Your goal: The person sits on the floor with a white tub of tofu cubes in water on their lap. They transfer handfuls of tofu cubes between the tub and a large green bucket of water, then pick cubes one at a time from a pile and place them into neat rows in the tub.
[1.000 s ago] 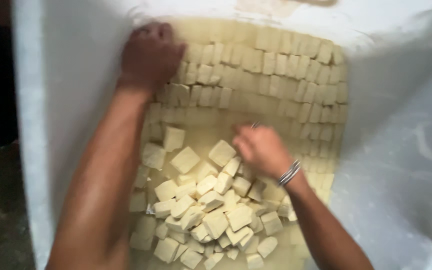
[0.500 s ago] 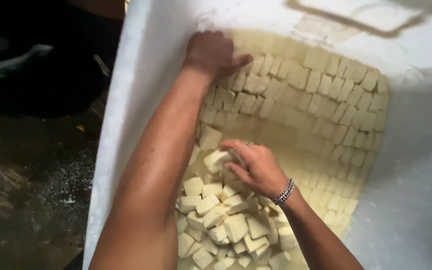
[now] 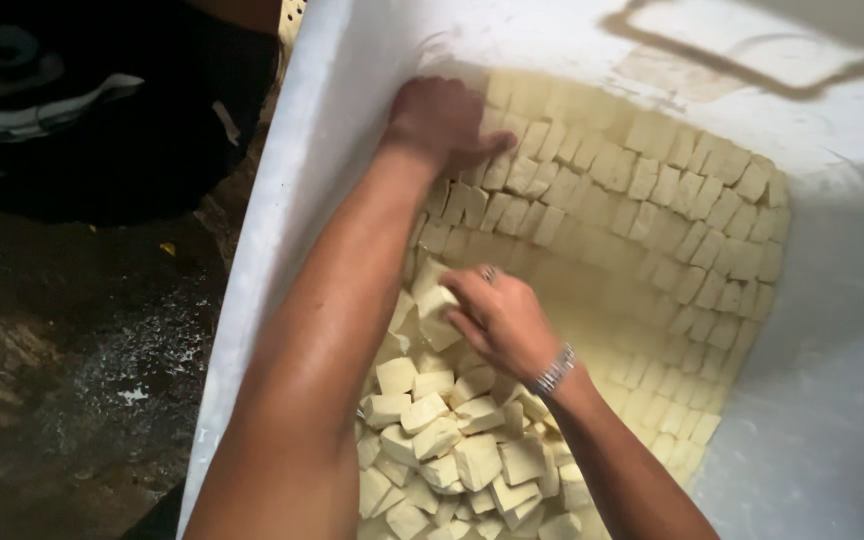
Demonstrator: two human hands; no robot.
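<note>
Pale yellow tofu cubes [image 3: 642, 215] are being kept in a white tub [image 3: 332, 120]: packed in neat rows at upper centre, heaped loosely at the bottom centre. The rows are being pressed by the left hand [image 3: 442, 122], fingers together and flat. One loose cube [image 3: 439, 305] is being pinched by the right hand [image 3: 500, 320] at centre.

A wet dark floor [image 3: 72, 400] and dark cloth [image 3: 62, 110] lie left of everything.
</note>
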